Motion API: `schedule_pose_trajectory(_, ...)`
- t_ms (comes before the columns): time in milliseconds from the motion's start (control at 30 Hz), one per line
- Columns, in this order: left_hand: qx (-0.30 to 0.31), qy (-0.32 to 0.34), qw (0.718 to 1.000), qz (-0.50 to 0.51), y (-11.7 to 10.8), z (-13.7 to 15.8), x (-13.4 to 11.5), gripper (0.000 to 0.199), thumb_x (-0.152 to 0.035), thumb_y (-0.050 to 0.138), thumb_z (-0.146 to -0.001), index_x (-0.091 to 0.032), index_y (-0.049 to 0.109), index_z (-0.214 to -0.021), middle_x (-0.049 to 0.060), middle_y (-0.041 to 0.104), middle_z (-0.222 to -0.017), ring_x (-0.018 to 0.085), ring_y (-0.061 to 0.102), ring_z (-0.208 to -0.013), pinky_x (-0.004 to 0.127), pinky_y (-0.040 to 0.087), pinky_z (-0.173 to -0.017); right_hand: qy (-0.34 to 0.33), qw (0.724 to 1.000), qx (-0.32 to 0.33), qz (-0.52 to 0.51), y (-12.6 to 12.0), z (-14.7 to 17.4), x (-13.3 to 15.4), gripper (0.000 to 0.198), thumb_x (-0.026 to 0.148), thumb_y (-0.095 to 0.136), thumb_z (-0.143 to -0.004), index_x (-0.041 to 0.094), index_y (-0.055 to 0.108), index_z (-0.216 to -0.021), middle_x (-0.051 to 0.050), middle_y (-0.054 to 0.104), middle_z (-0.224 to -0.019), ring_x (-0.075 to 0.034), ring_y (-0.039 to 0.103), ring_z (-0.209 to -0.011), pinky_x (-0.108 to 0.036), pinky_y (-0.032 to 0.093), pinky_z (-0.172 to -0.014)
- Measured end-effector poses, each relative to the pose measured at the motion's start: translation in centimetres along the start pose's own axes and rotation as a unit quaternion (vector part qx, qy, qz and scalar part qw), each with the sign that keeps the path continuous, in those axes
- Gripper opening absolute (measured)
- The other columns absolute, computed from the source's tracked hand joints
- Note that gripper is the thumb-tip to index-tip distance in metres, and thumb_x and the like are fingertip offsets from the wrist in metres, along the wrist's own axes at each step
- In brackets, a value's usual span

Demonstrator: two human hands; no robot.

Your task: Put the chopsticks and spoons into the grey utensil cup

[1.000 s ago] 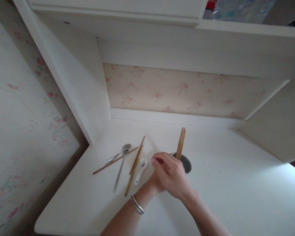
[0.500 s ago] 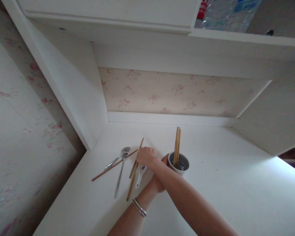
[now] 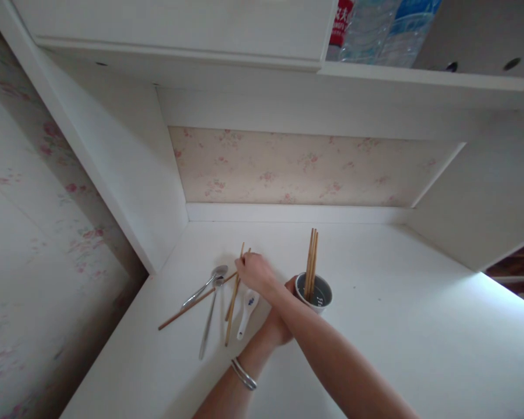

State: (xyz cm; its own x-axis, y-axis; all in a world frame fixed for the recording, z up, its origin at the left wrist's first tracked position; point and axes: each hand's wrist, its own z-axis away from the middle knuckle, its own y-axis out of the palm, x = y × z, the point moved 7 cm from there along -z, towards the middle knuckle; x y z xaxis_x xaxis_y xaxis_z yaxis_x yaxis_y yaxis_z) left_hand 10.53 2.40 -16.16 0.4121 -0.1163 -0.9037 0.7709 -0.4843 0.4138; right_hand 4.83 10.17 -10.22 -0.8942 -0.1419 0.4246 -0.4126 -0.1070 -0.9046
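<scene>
My left hand [image 3: 283, 333], with a bangle on its wrist, is wrapped round the side of a grey utensil cup [image 3: 325, 305]. Several wooden chopsticks [image 3: 311, 262] stand upright in that cup, and holes show in its bottom. Crossing over the left arm, my right hand [image 3: 255, 271] has its fingers pinched on a chopstick [image 3: 231, 311] in a small group lying on the desk; its fingertips are partly hidden. A white ceramic spoon [image 3: 245, 314] lies just below the right hand. To the left are a lone chopstick [image 3: 186, 309] and metal spoons [image 3: 219, 271].
The white desk [image 3: 375, 343] has a panel on its left side and a floral-papered wall [image 3: 283, 169] behind it. Overhead runs a shelf [image 3: 419, 74] holding plastic bottles [image 3: 369, 29]. A bangle [image 3: 244, 375] circles the left wrist.
My right hand has shifted slightly left, its fingers now on the upper part of the chopsticks, which have changed angle. My left hand stays on the cup. The view has moved a little.
</scene>
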Motion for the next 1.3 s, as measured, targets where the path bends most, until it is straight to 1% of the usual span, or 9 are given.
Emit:
schedule_pose_trajectory(133,0.028,-0.002,0.996,-0.080,-0.1,0.3,0.5,0.056,-0.032,0.069,-0.076,-0.023,0.050,-0.127,0.008,0.058,-0.122,0.024,0.054,-0.111,0.040,0.041,-0.099,-0.086,0.980,-0.155,-0.084,-4.6,3.1,1.0,0.030,0.025,0.034,-0.096,0.018,0.061,-0.087,-0.006,0.066,-0.092,-0.015,0.060,-0.084,-0.024,0.041,-0.075)
schedule_pose_trajectory(233,0.029,-0.012,0.986,-0.165,-0.1,0.5,0.0,0.036,-0.024,0.065,-0.078,-0.020,0.060,-0.113,0.007,0.063,-0.114,0.025,0.055,-0.108,0.039,0.042,-0.097,-0.133,0.924,-0.299,-0.197,-8.8,6.7,-0.3,0.026,0.028,0.039,-0.094,0.020,0.055,-0.075,-0.002,0.060,-0.076,-0.014,0.055,-0.070,-0.024,0.040,-0.067)
schedule_pose_trajectory(300,0.036,-0.003,0.983,-0.182,0.3,0.5,-0.6,0.038,-0.019,0.070,-0.073,-0.018,0.061,-0.109,0.007,0.065,-0.110,0.025,0.057,-0.104,0.038,0.044,-0.093,-0.113,0.896,-0.353,-0.244,-11.0,8.5,-2.4,0.025,0.030,0.042,-0.093,0.021,0.053,-0.073,0.001,0.056,-0.069,-0.014,0.052,-0.065,-0.025,0.039,-0.063)
schedule_pose_trajectory(400,0.021,0.020,0.983,-0.180,0.7,0.3,-1.5,0.065,-0.011,0.079,-0.059,-0.019,0.055,-0.118,0.007,0.064,-0.114,0.026,0.058,-0.105,0.038,0.044,-0.093,-0.064,0.864,-0.402,-0.296,-13.7,10.1,-6.5,0.027,0.033,0.043,-0.092,0.021,0.051,-0.070,0.004,0.050,-0.060,-0.013,0.048,-0.058,-0.024,0.038,-0.058)
schedule_pose_trajectory(567,0.022,0.025,0.987,-0.156,1.0,0.1,-1.4,0.071,-0.011,0.080,-0.060,-0.020,0.051,-0.124,0.009,0.061,-0.120,0.024,0.057,-0.109,0.039,0.040,-0.099,0.005,0.820,-0.480,-0.311,-16.5,11.6,-13.6,0.027,0.036,0.045,-0.091,0.021,0.053,-0.070,0.005,0.049,-0.057,-0.012,0.045,-0.053,-0.024,0.036,-0.056)
schedule_pose_trajectory(667,0.018,0.019,0.989,-0.144,0.8,0.1,-1.2,0.075,-0.012,0.081,-0.060,-0.020,0.049,-0.127,0.010,0.060,-0.122,0.025,0.057,-0.110,0.040,0.040,-0.099,0.031,0.826,-0.501,-0.256,-17.1,12.3,-16.2,0.028,0.037,0.047,-0.091,0.020,0.054,-0.070,0.005,0.050,-0.057,-0.013,0.047,-0.056,-0.025,0.036,-0.059)
schedule_pose_trajectory(800,0.019,0.017,0.990,-0.142,0.8,0.1,-1.2,0.074,-0.012,0.082,-0.059,-0.020,0.050,-0.125,0.010,0.061,-0.121,0.025,0.057,-0.109,0.040,0.041,-0.100,0.039,0.855,-0.485,-0.179,-16.8,12.8,-17.3,0.029,0.037,0.046,-0.092,0.020,0.054,-0.070,0.004,0.051,-0.060,-0.013,0.048,-0.060,-0.026,0.036,-0.063)
schedule_pose_trajectory(1067,0.019,0.021,0.990,-0.135,1.0,-0.1,-1.1,0.072,-0.013,0.082,-0.060,-0.021,0.050,-0.123,0.009,0.061,-0.120,0.024,0.057,-0.109,0.039,0.041,-0.099,-0.039,0.905,-0.415,-0.088,-14.3,11.6,-16.1,0.025,0.031,0.042,-0.095,0.020,0.052,-0.075,0.001,0.051,-0.072,-0.014,0.049,-0.065,-0.027,0.036,-0.064)
schedule_pose_trajectory(1300,0.025,0.034,0.991,-0.124,0.8,-0.2,-0.6,0.076,-0.012,0.083,-0.060,-0.021,0.048,-0.126,0.010,0.059,-0.125,0.025,0.054,-0.115,0.041,0.039,-0.103,-0.051,0.941,-0.330,-0.050,-12.0,10.0,-16.0,0.024,0.032,0.039,-0.097,0.020,0.055,-0.082,0.000,0.055,-0.077,-0.015,0.053,-0.068,-0.026,0.037,-0.066)
